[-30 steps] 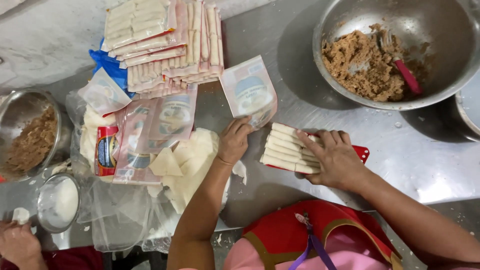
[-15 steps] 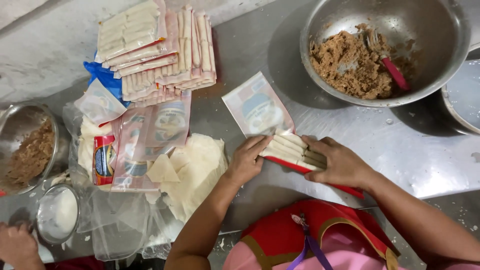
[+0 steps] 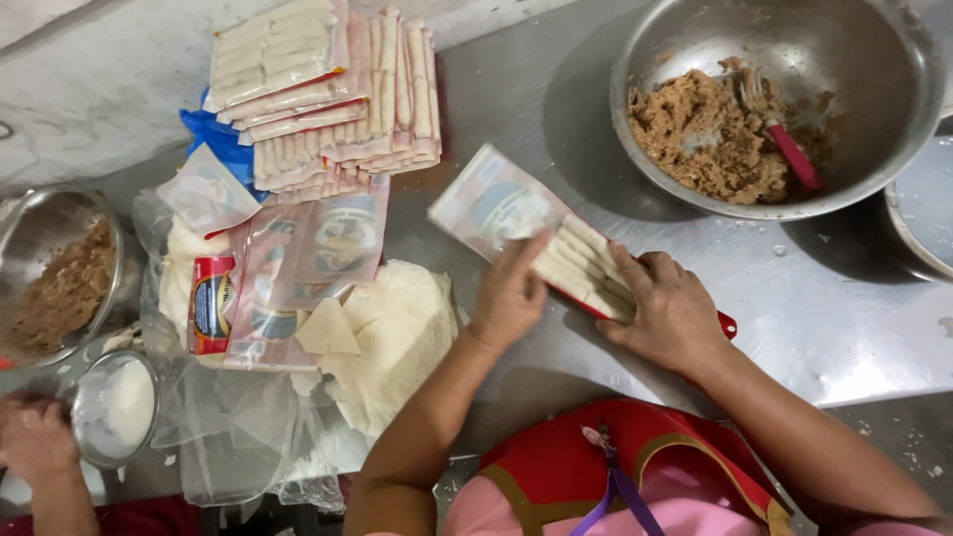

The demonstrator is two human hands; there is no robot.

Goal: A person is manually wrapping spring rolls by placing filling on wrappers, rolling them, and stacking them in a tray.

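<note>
Two hands worked on one clear plastic bag (image 3: 496, 203) w/ a printed label, which lay on the steel table (image 3: 844, 328) just in front of the person, between the big metal bowl (image 3: 874, 60) of brown filling (image 3: 700, 134) and the pile of thin wrappers (image 3: 397, 337). The left hand (image 3: 511, 293) lay flat and open on the bag near its mouth, fingers pressing down, probably to keep it from sliding. The right hand (image 3: 670, 308) was curved over a row of pale rolls (image 3: 586, 263), fingers loosely bent on them, not a full grip; it seemed to keep the row together at the bag's opening. The rolls were thin, cream-coloured, side by side, approx. half inside the bag; a red tray edge (image 3: 727, 325) showed under the right hand. Behind, filled bags were stacked (image 3: 328, 89), same look. At the lower left, another person's hand (image 3: 35, 442) rested near a small bowl (image 3: 114, 407) of white liquid.
</note>
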